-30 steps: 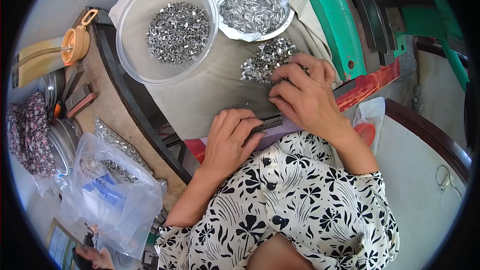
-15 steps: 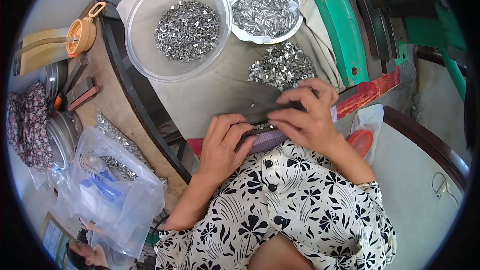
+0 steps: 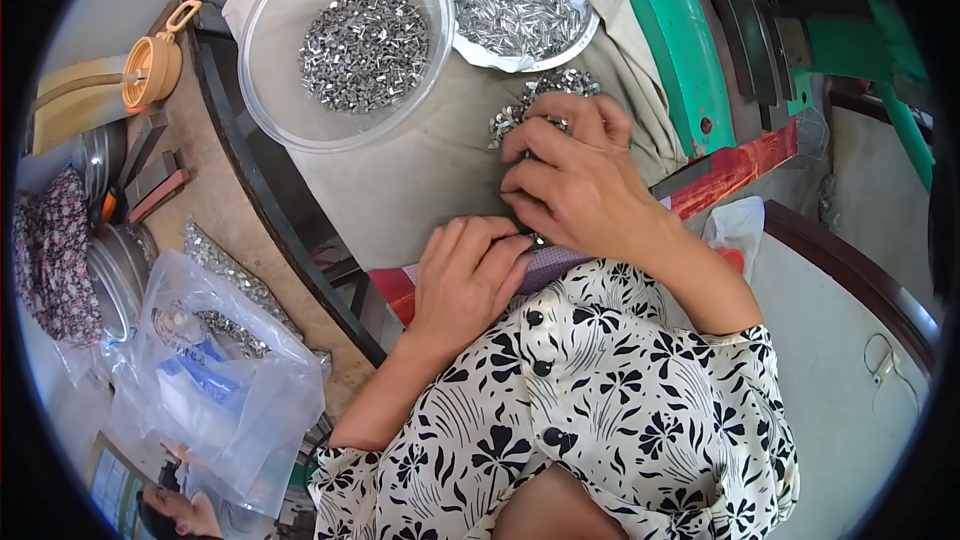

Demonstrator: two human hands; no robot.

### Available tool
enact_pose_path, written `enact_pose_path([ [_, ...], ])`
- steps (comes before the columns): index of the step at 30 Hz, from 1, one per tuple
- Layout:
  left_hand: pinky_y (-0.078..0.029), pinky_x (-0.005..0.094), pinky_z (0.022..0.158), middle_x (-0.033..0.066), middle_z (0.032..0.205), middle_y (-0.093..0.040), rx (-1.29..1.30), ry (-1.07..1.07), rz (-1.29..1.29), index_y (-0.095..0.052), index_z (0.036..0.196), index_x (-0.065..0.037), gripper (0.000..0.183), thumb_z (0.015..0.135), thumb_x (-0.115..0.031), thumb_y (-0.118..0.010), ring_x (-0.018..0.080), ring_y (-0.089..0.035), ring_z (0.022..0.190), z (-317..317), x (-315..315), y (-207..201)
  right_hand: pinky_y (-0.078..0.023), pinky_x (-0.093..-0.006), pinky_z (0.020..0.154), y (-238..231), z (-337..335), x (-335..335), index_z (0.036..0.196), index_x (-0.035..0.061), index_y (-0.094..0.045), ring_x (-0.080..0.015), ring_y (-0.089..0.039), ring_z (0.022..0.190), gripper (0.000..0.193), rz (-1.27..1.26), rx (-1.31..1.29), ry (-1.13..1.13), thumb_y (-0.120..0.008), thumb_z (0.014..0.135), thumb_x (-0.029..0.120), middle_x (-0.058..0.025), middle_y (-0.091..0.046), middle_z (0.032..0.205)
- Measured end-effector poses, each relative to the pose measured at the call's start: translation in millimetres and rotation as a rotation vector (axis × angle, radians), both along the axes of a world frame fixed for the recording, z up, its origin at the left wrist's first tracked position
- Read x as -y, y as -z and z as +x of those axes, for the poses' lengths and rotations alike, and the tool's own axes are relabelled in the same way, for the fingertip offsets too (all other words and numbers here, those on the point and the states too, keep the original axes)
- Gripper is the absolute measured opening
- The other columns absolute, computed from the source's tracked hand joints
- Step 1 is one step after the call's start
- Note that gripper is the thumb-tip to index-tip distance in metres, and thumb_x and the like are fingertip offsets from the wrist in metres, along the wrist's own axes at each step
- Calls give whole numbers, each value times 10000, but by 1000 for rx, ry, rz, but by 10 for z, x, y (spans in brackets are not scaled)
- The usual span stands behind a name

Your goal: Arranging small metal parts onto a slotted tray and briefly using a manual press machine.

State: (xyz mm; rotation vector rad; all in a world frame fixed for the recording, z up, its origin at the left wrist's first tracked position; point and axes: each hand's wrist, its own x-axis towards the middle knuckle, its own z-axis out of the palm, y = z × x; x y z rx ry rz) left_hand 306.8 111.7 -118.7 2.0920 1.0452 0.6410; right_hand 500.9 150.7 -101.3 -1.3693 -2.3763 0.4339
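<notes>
Metal pieces partly beneath the arched right hand, left hand curled nearby, hands' grasp unclear.

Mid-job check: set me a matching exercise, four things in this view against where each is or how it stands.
1. loose pile of small silvery metal pieces
2. large round clear plastic tub
3. round bowl with a white lining
4. bare left hand

A. contains slender shiny pieces
B. curled close to the bare right hand
C. partly hidden by the right hand
D. left of the bowl, containing short metal pieces

Right pairs: 1-C; 2-D; 3-A; 4-B
</notes>
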Motion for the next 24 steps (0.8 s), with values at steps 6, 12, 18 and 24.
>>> enact_pose_path([
  [6,-454,361,694,37,945,-621,-23,35,40,-682,902,-84,217,717,-87,-797,253,-588,828,108,-35,3,-288,-467,1005,-33,105,-64,796,154,-722,-272,-491,1180,120,-101,-54,13,-754,681,139,39,-616,1071],
  [12,-445,359,679,30,930,-617,-83,38,73,-663,869,-82,187,719,-83,-775,242,-584,805,146,-37,-3,-296,-463,1022,-3,98,-69,781,154,-703,-268,-488,1193,93,-66,16,-64,-739,697,136,30,-611,1087],
  [18,-449,359,681,34,916,-625,-90,33,92,-656,864,-83,199,707,-77,-778,250,-590,794,124,-50,-25,-290,-463,1043,-11,108,-60,770,142,-689,-260,-488,1207,82,-26,43,-87,-724,696,153,15,-614,1087],
  [24,-464,377,672,47,920,-608,-85,-201,96,-623,800,-69,162,717,-67,-763,258,-584,807,57,-211,-66,-292,-465,1048,-29,115,-137,771,134,-681,-256,-484,1216,86,-75,-19,-161,-725,701,154,18,-612,1092],
])
